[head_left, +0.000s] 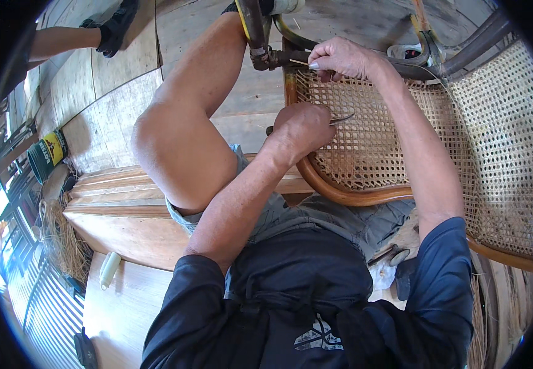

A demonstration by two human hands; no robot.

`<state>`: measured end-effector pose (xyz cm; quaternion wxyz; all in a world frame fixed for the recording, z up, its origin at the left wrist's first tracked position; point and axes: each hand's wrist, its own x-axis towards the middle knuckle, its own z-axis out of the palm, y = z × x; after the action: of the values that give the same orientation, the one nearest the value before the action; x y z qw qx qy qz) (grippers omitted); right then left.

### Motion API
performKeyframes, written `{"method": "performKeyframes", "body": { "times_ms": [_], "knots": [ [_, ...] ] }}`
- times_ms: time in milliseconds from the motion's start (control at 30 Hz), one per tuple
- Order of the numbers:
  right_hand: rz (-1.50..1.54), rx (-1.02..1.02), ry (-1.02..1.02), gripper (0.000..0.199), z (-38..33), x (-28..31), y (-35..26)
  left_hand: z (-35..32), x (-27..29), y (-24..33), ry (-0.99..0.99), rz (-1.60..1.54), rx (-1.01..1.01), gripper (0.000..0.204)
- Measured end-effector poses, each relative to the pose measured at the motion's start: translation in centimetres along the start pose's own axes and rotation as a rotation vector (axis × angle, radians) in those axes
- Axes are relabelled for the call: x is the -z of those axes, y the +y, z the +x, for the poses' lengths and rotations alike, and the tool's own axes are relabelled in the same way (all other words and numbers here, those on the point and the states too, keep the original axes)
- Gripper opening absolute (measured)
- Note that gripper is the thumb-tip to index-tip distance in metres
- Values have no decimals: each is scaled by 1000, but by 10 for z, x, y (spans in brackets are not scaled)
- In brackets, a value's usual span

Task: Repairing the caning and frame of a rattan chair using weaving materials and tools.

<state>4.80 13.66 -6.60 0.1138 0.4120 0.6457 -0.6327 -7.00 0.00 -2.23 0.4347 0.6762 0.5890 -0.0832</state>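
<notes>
My left hand [303, 127] is closed round a tool with a thin, curved metal tip [344, 118], which looks like an awl; a bit of its dark end shows on the other side of the fist. The hand rests over the woven cane seat [365, 154] of a chair with a brown wooden rim [346, 195]. Farther off, my right hand [343, 59] pinches a short, thin, pale strip [299, 62] between thumb and finger. It is held above the far edge of the seat, beside a dark frame bar [288, 56]. The fingers partly hide that edge.
The chair's cane back [503, 117] rises at the right. A wooden bench [125, 230] lies to the left, with a pale roll [110, 270] on a board below it. A green and yellow can [48, 155] and a fibre bundle [63, 240] stand farther left. Another person's leg [63, 44] shows at the upper left.
</notes>
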Motion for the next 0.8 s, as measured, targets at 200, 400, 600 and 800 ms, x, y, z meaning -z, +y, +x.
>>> {"method": "performKeyframes", "body": {
  "times_ms": [200, 400, 600, 800],
  "knots": [
    [12, -17, -8, 22, -6, 3, -2, 2, -1, 1, -11, -25, -2, 34],
    [9, -16, -38, 21, -5, -1, -5, 2, -2, -1, 6, 0, -3, 33],
    [12, 4, -29, 19, -2, -1, 0, 5, -4, 0, -25, 7, 6, 33],
    [12, -1, -59, 18, -1, -3, -1, 3, -2, 1, -10, -16, 10, 31]
  ]
}}
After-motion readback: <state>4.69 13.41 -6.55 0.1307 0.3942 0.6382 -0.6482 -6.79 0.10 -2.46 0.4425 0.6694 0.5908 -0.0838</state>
